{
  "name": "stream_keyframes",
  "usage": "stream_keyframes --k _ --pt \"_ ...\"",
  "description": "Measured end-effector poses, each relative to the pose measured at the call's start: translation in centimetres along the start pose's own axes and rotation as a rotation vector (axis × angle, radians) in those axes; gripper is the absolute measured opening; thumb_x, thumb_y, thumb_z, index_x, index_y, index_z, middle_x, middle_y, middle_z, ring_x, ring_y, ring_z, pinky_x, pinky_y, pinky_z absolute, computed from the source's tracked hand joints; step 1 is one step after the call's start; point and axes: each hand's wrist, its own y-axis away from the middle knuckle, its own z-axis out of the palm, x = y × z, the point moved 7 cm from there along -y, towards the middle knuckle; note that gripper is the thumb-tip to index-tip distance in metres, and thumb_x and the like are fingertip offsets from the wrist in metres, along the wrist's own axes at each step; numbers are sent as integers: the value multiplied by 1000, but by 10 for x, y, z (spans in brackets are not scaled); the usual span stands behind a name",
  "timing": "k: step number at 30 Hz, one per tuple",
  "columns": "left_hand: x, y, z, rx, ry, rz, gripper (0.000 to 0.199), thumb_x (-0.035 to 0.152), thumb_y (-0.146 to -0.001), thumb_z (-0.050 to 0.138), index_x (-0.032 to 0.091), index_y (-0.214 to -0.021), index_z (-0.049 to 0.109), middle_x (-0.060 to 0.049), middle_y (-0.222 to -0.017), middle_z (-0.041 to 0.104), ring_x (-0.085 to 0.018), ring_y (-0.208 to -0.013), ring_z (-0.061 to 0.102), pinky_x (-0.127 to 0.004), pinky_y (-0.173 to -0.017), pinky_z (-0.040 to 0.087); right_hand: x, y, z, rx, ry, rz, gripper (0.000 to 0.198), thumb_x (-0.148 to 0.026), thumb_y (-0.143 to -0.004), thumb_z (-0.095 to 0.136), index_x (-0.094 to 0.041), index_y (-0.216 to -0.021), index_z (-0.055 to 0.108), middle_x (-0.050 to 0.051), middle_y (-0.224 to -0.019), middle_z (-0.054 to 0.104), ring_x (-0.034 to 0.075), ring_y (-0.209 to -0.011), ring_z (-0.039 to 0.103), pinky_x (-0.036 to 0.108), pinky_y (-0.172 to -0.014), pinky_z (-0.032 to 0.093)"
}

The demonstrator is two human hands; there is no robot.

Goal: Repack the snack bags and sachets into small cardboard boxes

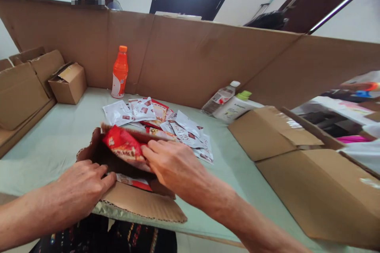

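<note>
An open cardboard box [142,201] sits at the table's near edge, its front flap folded toward me. My right hand [169,162] grips a red snack packet [124,146] by its right end, over the box opening. My left hand [86,182] has its fingers curled over the left side of the box, close to the flap. Inside the box lies another red and white packet [133,182], partly hidden by the walls. Just behind the box, white sachets [187,132] and red packets [160,110] lie in a loose pile.
An orange bottle [120,73] stands at the back. A clear bottle [219,99] and a white bottle with a green cap [233,107] lean against the cardboard wall [184,55]. A small carton [69,85] is at left; larger boxes [314,189] flank the table.
</note>
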Motion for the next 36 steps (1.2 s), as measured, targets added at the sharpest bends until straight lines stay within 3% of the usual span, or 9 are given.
stream_keyframes --k 4,9,14,19,21,23,28,32,36 --pt "4 4 0 21 -14 32 30 6 -87 56 21 -112 65 -10 -104 70 -26 -87 66 -40 -83 53 -3 -2 -1 29 58 -7 14 -5 -92 62 -16 -88 69 7 -84 70 22 -78 66 33 -66 39" --pt "9 0 -20 135 -40 -32 34 -2 -78 50 19 -99 67 -14 -113 65 -33 -110 61 -47 -92 53 -24 -13 42 -287 2 -92 20 -2 -93 59 -14 -97 73 10 -92 76 23 -78 70 33 -59 39" --pt "10 -2 -29 154 11 -23 46 -2 -68 51 18 -105 69 -19 -157 48 -39 -147 45 -56 -112 47 -27 -14 62 -313 -153 -167 21 -5 -95 60 -14 -107 75 11 -100 78 23 -83 73 31 -65 48" --pt "4 -6 -23 -61 239 -28 48 6 -70 52 22 -114 66 -11 -119 75 -29 -109 73 -47 -101 59 8 7 -11 266 -476 -205 25 -7 -98 56 -22 -102 75 3 -95 80 17 -84 74 29 -76 57" --pt "1 -8 -25 -60 268 -41 47 7 -67 53 23 -109 67 -9 -114 77 -30 -105 74 -47 -100 60 51 9 -31 587 -547 -9 21 -15 -101 57 -25 -104 75 1 -92 80 16 -79 74 28 -73 58" --pt "-1 -10 -26 -26 250 -22 56 7 -62 53 22 -114 67 -11 -121 77 -31 -110 74 -46 -101 60 97 -9 -21 698 -566 254 19 -22 -102 57 -25 -103 76 1 -88 80 17 -74 73 30 -71 59" --pt "-4 -13 -17 11 81 82 49 9 -73 53 13 -119 68 -19 -124 77 -35 -109 77 -41 -87 66 156 -127 88 109 -434 564 21 -24 -96 63 -17 -113 74 11 -121 78 24 -112 72 36 -100 53" --pt "-4 -17 -12 29 -21 151 37 6 -88 44 12 -112 71 -18 -117 80 -30 -102 80 -33 -81 66 157 -199 144 -22 -432 619 42 -30 -81 82 -13 -116 70 22 -129 73 36 -124 67 44 -102 51" --pt "0 -19 -12 -63 -4 135 38 7 -90 43 12 -114 71 -18 -123 78 -31 -108 79 -35 -86 66 149 -226 169 -71 -504 679 54 -21 -72 85 -10 -121 64 25 -133 69 38 -129 63 46 -106 49"
